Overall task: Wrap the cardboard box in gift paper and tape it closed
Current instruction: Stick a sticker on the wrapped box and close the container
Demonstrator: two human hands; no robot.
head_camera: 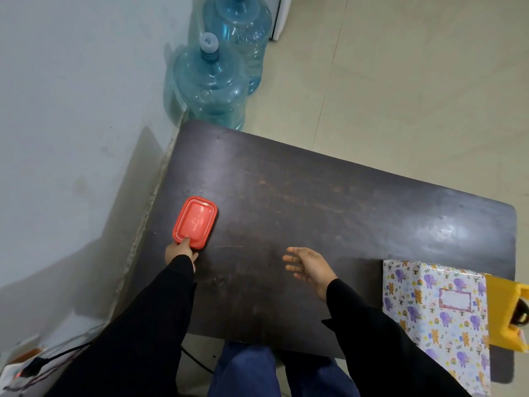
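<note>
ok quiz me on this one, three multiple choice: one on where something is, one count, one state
1. Where on the table is the wrapped box?
A. far left corner
B. middle
C. near right edge

2. How many blue jugs stand on the floor?
A. one
B. two
C. four

3. The right hand is
A. open, holding nothing
B. gripping a jug
C. fisted on the box

Answers:
1 C, it lies beside the right sleeve at the near edge.
2 B, two stand just beyond the table's far corner.
3 A, its fingers are spread above the table.
</note>
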